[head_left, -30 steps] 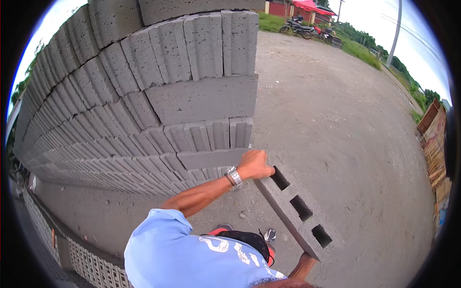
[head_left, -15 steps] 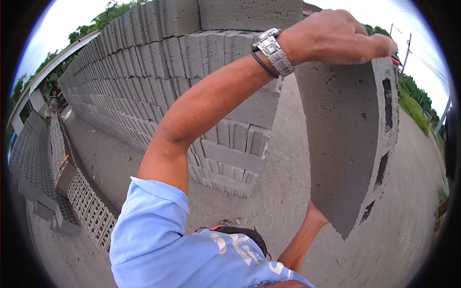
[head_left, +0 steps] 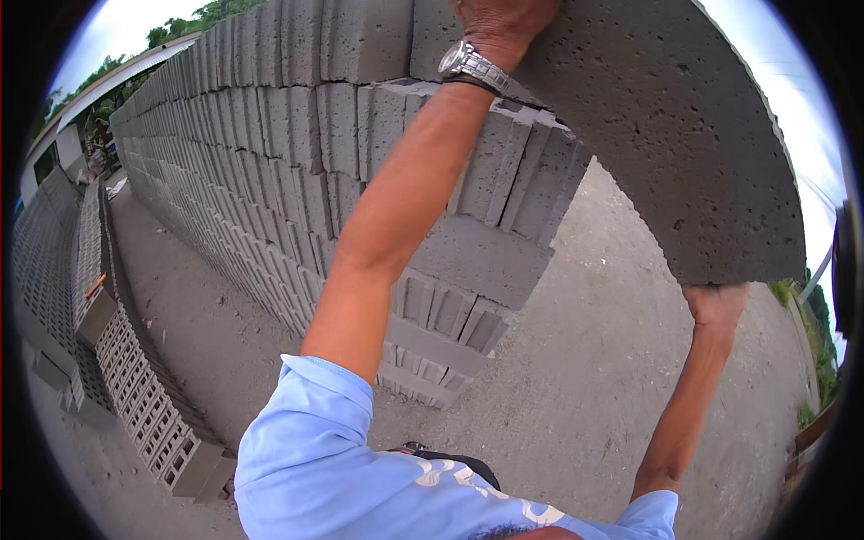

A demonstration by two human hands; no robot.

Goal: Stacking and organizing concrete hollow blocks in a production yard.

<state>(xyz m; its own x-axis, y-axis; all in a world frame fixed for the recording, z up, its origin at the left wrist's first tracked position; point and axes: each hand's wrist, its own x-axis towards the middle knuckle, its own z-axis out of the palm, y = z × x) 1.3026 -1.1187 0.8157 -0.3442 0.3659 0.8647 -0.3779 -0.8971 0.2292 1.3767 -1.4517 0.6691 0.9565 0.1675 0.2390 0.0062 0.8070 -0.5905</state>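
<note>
A grey hollow concrete block (head_left: 684,135) is lifted at the upper right, its broad pitted face toward me, tilted beside the top of a block stack. My left hand (head_left: 508,22), with a metal watch on its wrist, grips the block's upper left end; the top frame edge cuts off its fingers. From below, my right hand (head_left: 717,304) holds the block's lower right end, its fingers hidden by the block. The stack (head_left: 378,126) of grey concrete blocks rises in several courses beneath and beyond my left forearm. I cannot tell whether the held block touches it.
Rows of hollow blocks (head_left: 148,387) stand on the ground at the left, with an orange object (head_left: 96,286) on one row. Dusty ground (head_left: 612,351) extends to the right of the stack. A pale-roofed building (head_left: 67,153) is at the far left.
The held block has swung up and left toward the stack's top, turning more level. My left hand moved left and up; my right hand rose and moved right with the block's lower end.
</note>
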